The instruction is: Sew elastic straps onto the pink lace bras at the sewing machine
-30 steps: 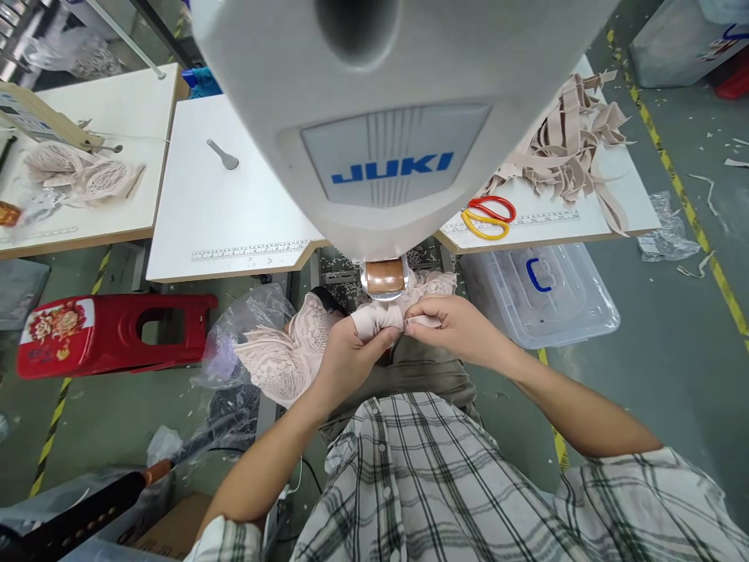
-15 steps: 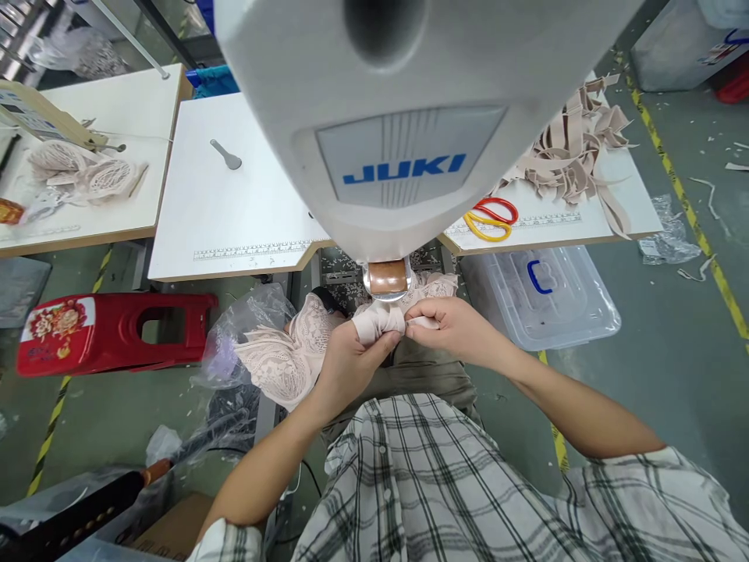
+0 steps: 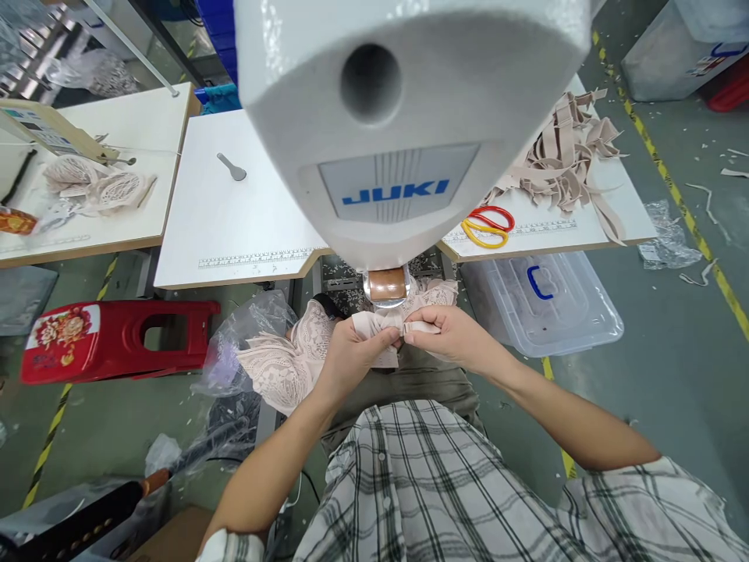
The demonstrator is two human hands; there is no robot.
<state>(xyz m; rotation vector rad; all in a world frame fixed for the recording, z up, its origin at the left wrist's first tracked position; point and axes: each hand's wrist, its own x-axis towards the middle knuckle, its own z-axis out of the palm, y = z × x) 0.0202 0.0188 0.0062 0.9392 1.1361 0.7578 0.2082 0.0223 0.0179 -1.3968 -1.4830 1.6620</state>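
Observation:
A white JUKI sewing machine [image 3: 389, 183] fills the upper middle. Just below its head, my left hand [image 3: 354, 355] is closed on a pale pink fabric strap [image 3: 368, 324]. My right hand [image 3: 448, 332] pinches the strap's other part, close to the left fingertips; a small end [image 3: 422, 327] shows between its fingers. A pale pink lace bra [image 3: 292, 355] hangs to the left of my left hand, and more of its lace [image 3: 433, 293] shows behind my right hand. Where the strap meets the bra is hidden by my fingers.
Scissors with red and yellow handles [image 3: 488, 226] lie on the right white table [image 3: 527, 242], before a heap of pale straps [image 3: 562, 164]. A lidded clear plastic box [image 3: 562, 304] stands below. At left are a red stool [image 3: 122, 339] and a table holding another lace bra [image 3: 97, 187].
The view has tilted up slightly. My fingers have shifted a little on the strap, and a flat fabric end now hangs below my left fingertips. Both hands keep hold.

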